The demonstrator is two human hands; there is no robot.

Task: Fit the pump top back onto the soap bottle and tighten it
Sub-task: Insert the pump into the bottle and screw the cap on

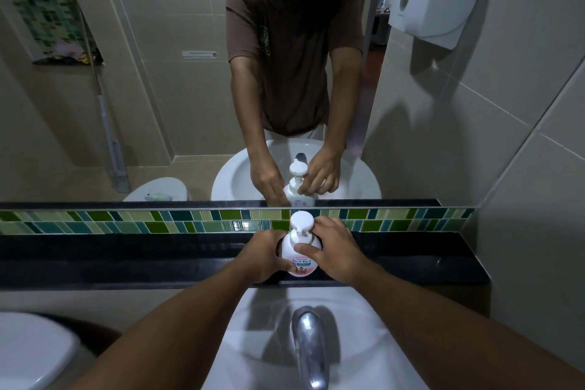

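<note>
1. Your left hand [264, 255] wraps the bottle [299, 258] body; your right hand [332, 250] pinches around its collar, thumb in front.
2. The pump [301, 221] already sits upright on the neck, so fitting looks done; tightening seems under way or left. I cannot tell whether the thread is snug.
3. The bottle stands on the black ledge [126, 258], at its front edge above the basin [262, 326].
4. The bottle is opaque; its soap level is hidden. The basin looks empty.
</note>
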